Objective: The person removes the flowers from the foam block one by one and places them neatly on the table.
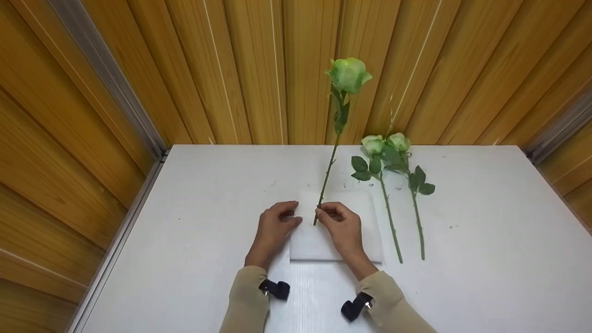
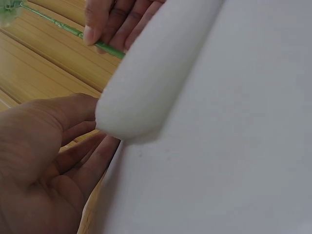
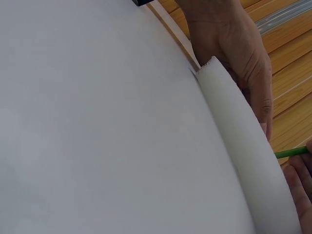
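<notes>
My right hand (image 1: 343, 227) pinches the lower stem of a pale green rose (image 1: 349, 76) between thumb and fingers. The rose stands nearly upright, its bloom leaning slightly right and away, with the stem's cut end over a white foam pad (image 1: 314, 249). At the pad's left edge is my left hand (image 1: 272, 231), thumb and fingers apart and loosely bent, with no flower in them. The left wrist view shows those fingers right at the pad's rounded corner (image 2: 131, 112). In the right wrist view, a short piece of green stem (image 3: 291, 152) shows beyond the pad; the bloom is out of frame.
Right of the pad, two more pale roses lie on the white table (image 1: 208, 194), one with its stem (image 1: 391, 217) nearer the pad, the other stem (image 1: 417, 222) farther right. Small dark bits are scattered behind the pad. A wood-panelled wall (image 1: 254, 69) rises at the table's back edge.
</notes>
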Tool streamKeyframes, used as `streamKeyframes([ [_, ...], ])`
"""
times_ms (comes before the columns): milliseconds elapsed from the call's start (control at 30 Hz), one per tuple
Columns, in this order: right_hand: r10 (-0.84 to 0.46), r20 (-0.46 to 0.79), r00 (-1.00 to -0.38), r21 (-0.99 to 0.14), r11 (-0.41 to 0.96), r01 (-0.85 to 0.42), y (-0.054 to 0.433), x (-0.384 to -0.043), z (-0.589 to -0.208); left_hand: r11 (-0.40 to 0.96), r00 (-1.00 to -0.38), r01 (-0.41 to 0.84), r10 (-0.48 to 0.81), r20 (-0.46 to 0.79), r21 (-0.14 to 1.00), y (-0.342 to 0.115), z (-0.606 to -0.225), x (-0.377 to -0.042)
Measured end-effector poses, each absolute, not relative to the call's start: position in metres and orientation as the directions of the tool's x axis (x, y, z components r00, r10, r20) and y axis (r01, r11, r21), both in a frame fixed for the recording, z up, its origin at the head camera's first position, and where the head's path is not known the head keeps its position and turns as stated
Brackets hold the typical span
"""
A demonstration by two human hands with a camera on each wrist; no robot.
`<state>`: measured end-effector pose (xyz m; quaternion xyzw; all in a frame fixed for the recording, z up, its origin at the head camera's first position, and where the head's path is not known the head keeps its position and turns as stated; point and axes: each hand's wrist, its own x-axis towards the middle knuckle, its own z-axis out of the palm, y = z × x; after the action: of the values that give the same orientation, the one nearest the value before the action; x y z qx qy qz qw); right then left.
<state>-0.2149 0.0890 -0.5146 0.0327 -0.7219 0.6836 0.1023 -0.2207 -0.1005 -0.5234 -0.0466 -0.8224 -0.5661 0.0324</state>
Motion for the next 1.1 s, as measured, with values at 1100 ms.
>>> streamKeyframes([
  [1100, 0.14, 0.134, -0.981, -0.983, 0.142, -0.114, 0.15, -0.202, -0.492, 0.319, -0.994, 0.108, 0.038, 0.102, 0.941, -0.1, -0.521, -0.219],
])
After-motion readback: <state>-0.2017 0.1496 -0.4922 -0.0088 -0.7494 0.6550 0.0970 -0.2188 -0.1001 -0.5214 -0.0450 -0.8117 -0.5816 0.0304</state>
